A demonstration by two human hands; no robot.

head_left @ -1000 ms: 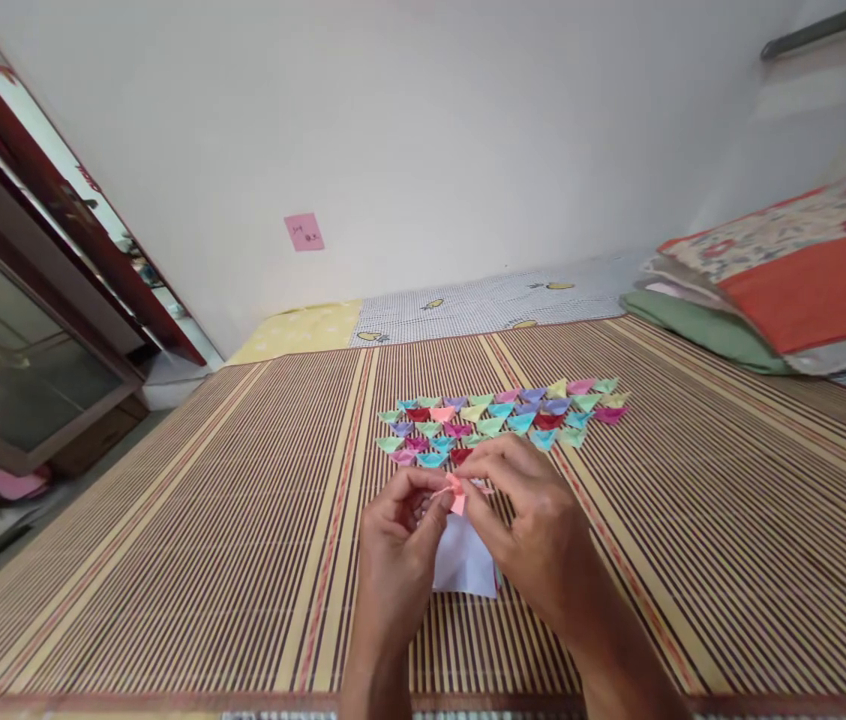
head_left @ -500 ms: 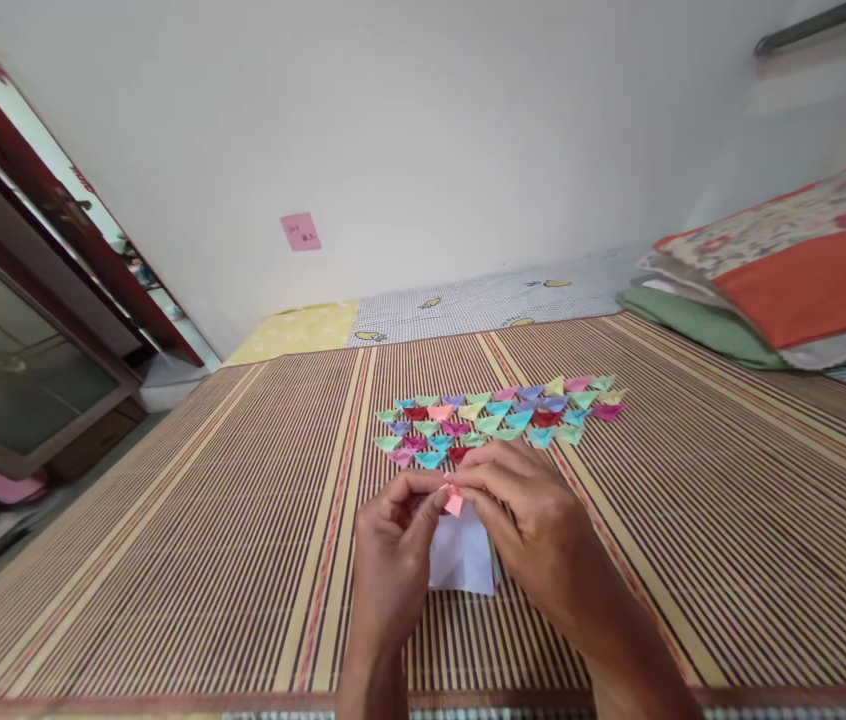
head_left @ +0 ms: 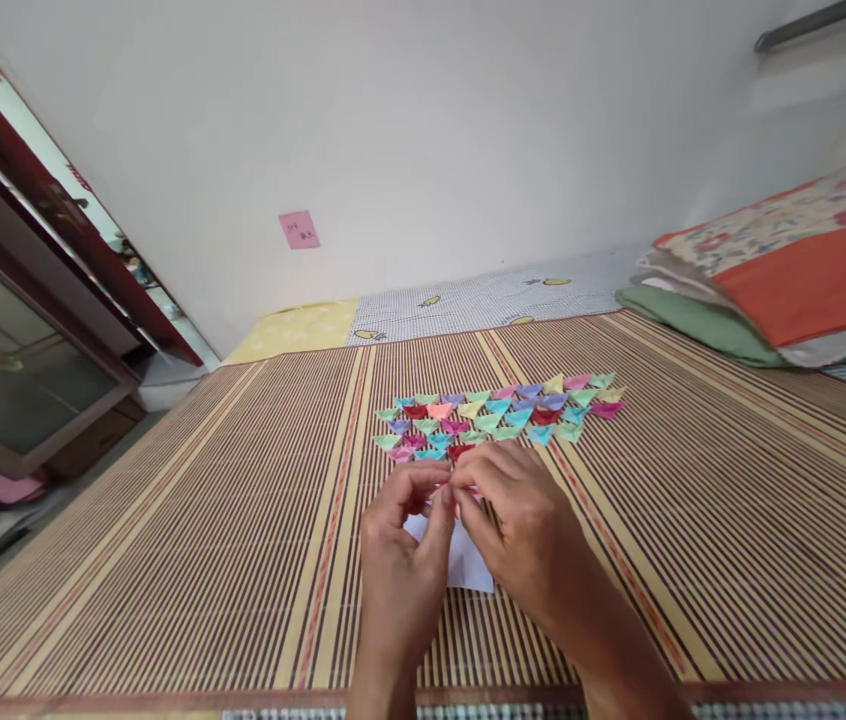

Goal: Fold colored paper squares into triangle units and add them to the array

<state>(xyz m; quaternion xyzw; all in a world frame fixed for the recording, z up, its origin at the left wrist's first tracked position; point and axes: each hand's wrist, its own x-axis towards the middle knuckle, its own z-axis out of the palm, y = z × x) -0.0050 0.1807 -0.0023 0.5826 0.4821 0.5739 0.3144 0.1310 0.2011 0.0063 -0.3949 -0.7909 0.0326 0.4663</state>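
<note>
A small piece of folded pink paper (head_left: 474, 491) is pinched between the fingertips of both my hands, mostly covered by them. My left hand (head_left: 406, 530) grips it from the left with thumb and forefinger, the other fingers curled. From the right, my right hand (head_left: 517, 505) closes thumb and forefinger on the same paper. Under my hands, a white paper sheet (head_left: 471, 562) lies on the striped mat (head_left: 280, 520). Just beyond my fingers, several small folded paper shapes like little boats (head_left: 487, 423) lie in rows, in many colours.
Folded bedding (head_left: 813, 290) in orange, floral and green is stacked at the right. Behind the mat runs a checked sheet (head_left: 460, 297) with a yellow cloth (head_left: 295, 325) beside it, against a white wall bearing a pink note (head_left: 298, 230). A doorway stands at the left.
The pink paper has turned and now shows much less between my fingers. Both hands have shifted slightly, with my left hand moving right and covering more of the white sheet.
</note>
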